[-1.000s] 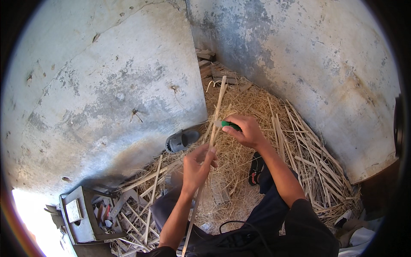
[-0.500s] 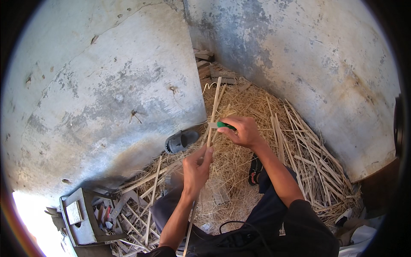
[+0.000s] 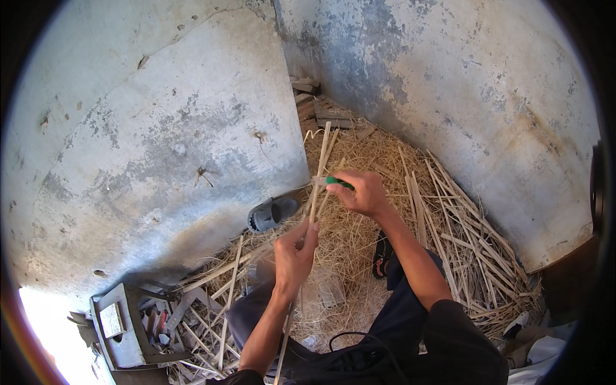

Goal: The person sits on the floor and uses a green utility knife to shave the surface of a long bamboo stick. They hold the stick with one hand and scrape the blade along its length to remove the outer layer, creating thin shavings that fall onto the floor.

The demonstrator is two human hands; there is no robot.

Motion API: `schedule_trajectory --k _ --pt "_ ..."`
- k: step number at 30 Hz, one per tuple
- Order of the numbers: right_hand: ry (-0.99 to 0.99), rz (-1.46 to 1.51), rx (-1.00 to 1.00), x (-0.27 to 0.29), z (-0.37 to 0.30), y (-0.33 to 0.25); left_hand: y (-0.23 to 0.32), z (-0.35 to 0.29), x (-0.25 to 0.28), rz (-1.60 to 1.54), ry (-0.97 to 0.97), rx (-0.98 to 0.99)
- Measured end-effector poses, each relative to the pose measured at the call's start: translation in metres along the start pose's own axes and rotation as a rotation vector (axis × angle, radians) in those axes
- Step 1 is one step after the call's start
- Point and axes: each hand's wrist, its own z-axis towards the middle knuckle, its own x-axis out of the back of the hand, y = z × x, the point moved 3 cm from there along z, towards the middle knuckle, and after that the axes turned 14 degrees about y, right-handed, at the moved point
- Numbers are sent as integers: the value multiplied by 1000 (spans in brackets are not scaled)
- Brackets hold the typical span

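My left hand (image 3: 296,255) is closed around a long, pale wooden strip (image 3: 323,156) that slants up and away from me. The strip's lower end passes below the hand, beside my left forearm. My right hand (image 3: 361,190) grips a knife (image 3: 339,183) by its green handle. Its short, flat blade points left and lies against the strip, above the left hand. A thin curled shaving (image 3: 312,134) shows beside the strip's far end. Most of the handle is hidden in the fingers.
Shavings (image 3: 359,151) cover the floor between two worn walls. A pile of split strips (image 3: 478,256) lies along the right wall. A grey clog (image 3: 273,213) rests by the left wall. At the lower left, a stool-like box (image 3: 119,327) stands beside more strips and scraps.
The knife and my right hand have shifted slightly up along the strip, away from me. My left hand keeps its hold in nearly the same place.
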Motion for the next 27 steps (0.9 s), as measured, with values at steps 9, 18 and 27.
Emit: schedule_trajectory --k 9,18,27 --pt "-25 -132 -132 13 14 32 -5 -10 -5 -5 -36 30" --pt "40 -198 -120 17 20 55 -3 -14 -5 29 -54 5" --pt "87 -257 -357 26 24 81 5 -21 -5 36 -116 1"
